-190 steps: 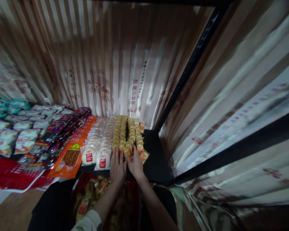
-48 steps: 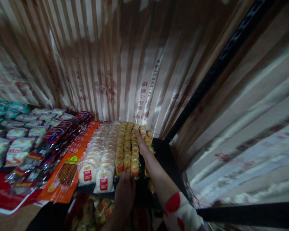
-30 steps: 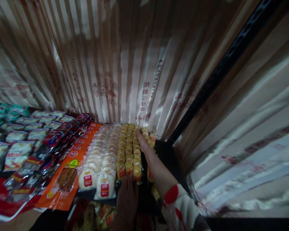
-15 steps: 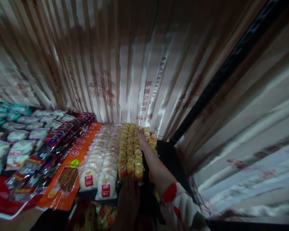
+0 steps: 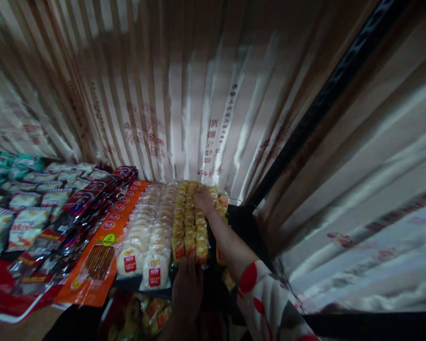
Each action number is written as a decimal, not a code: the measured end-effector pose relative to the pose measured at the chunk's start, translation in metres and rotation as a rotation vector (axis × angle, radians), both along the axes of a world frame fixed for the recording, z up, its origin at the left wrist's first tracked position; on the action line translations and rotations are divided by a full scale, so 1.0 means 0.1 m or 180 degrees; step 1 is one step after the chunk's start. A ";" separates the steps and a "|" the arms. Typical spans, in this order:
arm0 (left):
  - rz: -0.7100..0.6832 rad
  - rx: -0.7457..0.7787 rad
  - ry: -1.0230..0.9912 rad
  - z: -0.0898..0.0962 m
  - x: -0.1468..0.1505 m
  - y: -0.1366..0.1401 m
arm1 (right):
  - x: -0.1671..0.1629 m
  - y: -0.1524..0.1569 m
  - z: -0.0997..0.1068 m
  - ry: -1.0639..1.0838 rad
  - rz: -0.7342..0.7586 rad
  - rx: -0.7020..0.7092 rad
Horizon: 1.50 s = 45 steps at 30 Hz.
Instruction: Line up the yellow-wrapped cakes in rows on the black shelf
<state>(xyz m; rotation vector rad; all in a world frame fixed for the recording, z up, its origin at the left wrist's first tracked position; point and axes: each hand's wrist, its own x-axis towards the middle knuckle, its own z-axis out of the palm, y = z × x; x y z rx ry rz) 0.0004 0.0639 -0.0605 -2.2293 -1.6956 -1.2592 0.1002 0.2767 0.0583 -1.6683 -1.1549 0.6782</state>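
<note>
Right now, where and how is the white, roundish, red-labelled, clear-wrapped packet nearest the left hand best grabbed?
I'd likely pinch the white packet by its near edge, from the front: it ends its row, similar packets sit close behind, and the left hand is at its right.

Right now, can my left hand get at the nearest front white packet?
Probably yes: your left hand is at the front end of the yellow packets, and the front white packet lies just to its left, with nothing visible between them.
</note>
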 end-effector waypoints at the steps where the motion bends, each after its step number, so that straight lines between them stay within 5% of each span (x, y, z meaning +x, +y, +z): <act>1: -0.0023 0.0018 0.0009 0.02 -0.01 0.00 | -0.02 -0.02 0.04 -0.0039 0.0009 0.0026; 6: -0.0013 0.0054 0.0025 0.16 -0.03 0.01 | -0.04 -0.26 0.26 -0.0126 0.0146 0.0357; 11: -0.0025 0.0123 0.0042 0.18 -0.04 0.01 | 0.39 -0.87 0.31 0.0043 0.0200 0.0810; 17: -0.0009 -0.0136 0.0152 0.19 -0.05 0.01 | 0.85 -1.89 -0.20 -0.0127 -0.0332 0.0735; 24: -0.0153 -0.0120 0.0269 0.29 -0.10 -0.02 | 0.69 -2.60 -0.81 -0.1521 -0.0432 0.0404; 28: -0.0178 -0.0052 0.0262 0.28 -0.10 -0.02 | 0.67 -2.68 -0.79 -0.2186 -0.0092 0.0251; 33: -0.0153 -0.0116 0.0264 0.27 -0.10 -0.02 | 0.84 -2.60 -0.69 -0.2475 -0.0280 0.0247; 38: -0.0159 -0.0121 0.0259 0.28 -0.10 -0.02 | 0.76 -2.33 -0.63 -0.1951 0.0019 0.0345; 45: -0.0159 -0.0017 0.0213 0.21 -0.09 0.00 | 0.27 -2.00 -0.79 -0.1070 -0.0331 0.0239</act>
